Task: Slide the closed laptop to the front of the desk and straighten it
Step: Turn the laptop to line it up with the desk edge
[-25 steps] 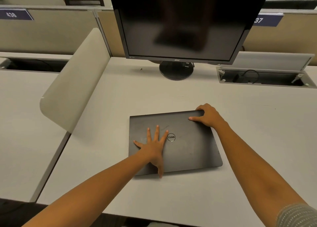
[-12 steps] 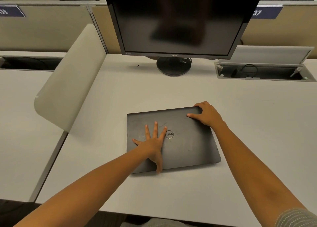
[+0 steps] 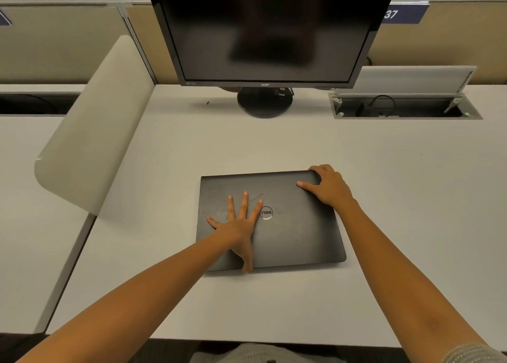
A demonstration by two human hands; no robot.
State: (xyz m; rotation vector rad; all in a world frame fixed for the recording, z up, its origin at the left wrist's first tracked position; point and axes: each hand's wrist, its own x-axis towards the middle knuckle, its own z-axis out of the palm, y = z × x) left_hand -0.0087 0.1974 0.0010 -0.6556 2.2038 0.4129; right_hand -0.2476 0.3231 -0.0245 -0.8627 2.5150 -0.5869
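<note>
1. Head view: the closed black laptop lies flat on the pale desk, in the middle of the desk's width, between the monitor stand and the front edge, with bare desk on every side. Its lid faces up, the round logo near the centre, and its edges run slightly skewed to the desk's front edge.
2. The left hand lies flat on the left half of the lid, fingers spread apart and pointing away from the person, thumb stretched back to the laptop's near edge; it grips nothing.
3. The right hand covers the far right corner, fingers curled over the back edge and thumb pressed on the lid, so it clasps that corner.
4. Beyond the laptop stands a dark monitor on a round black base.
5. To the right of the base, an open cable tray is set into the desk, its flap raised.
6. A curved beige divider stands along the left side.
</note>
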